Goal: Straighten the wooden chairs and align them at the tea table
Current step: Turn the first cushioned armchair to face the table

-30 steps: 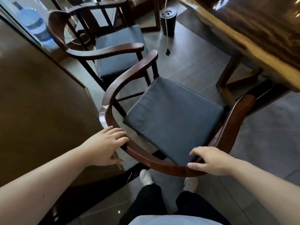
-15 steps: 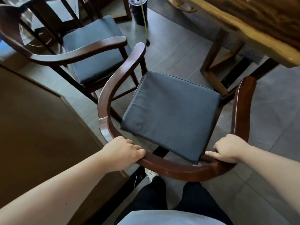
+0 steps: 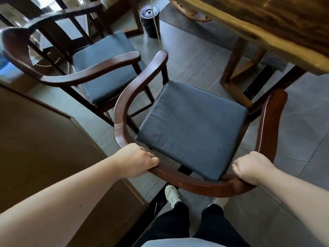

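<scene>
A dark wooden armchair [image 3: 201, 187] with a curved back rail and a grey-blue seat cushion [image 3: 192, 127] stands right in front of me. My left hand [image 3: 136, 162] grips the rail at its left bend. My right hand [image 3: 252, 167] grips the rail at its right bend. A second matching chair [image 3: 85, 75] with its own cushion stands to the upper left, its right armrest close to the near chair's left armrest. The tea table [image 3: 270, 32], a thick live-edge wood slab, fills the upper right, with its leg just beyond the near chair's front right corner.
A brown wall or cabinet panel [image 3: 39, 148] runs along my left side. A black cylindrical bin [image 3: 150, 22] stands on the grey tile floor beyond the chairs, with a thin cord hanging past it. My feet in white shoes [image 3: 171, 195] are under the chair's back rail.
Both hands went from resting on the back rail to gripping it, the right one sliding to the rail's right bend. The chair has turned so that its seat faces the table more squarely.
</scene>
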Tool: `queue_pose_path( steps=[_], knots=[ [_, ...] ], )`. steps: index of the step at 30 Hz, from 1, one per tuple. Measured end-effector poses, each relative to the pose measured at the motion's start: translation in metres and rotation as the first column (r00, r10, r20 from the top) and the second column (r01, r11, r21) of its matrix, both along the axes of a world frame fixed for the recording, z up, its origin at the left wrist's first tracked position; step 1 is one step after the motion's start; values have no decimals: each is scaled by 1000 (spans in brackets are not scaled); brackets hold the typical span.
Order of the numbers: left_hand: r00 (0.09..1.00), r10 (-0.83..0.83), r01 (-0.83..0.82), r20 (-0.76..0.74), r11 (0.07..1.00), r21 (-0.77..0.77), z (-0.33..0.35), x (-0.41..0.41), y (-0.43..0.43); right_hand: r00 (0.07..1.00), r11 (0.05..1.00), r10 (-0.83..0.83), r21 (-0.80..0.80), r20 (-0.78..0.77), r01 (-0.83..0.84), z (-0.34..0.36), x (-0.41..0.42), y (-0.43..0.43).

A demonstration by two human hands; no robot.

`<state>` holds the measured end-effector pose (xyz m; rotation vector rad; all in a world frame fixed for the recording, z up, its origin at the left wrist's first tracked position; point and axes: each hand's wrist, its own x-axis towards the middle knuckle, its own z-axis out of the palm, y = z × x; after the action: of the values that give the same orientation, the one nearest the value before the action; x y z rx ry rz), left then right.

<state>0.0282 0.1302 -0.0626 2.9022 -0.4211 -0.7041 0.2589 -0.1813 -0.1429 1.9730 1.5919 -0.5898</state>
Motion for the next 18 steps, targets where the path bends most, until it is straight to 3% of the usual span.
queue_pose_path(
  steps=[8, 14, 18],
  knots=[
    [998, -25, 23, 52, 999, 34, 2, 21, 39, 1000, 1000, -10, -6, 13, 10, -2, 0, 22],
    [1000, -1, -1, 23, 997, 83, 2, 27, 65, 957, 955, -287, 63, -30, 289, -9, -9, 45],
    [999, -25, 21, 37, 995, 93, -1, 27, 70, 972, 971, -235, 37, -19, 236, -8, -11, 45]
  ],
)
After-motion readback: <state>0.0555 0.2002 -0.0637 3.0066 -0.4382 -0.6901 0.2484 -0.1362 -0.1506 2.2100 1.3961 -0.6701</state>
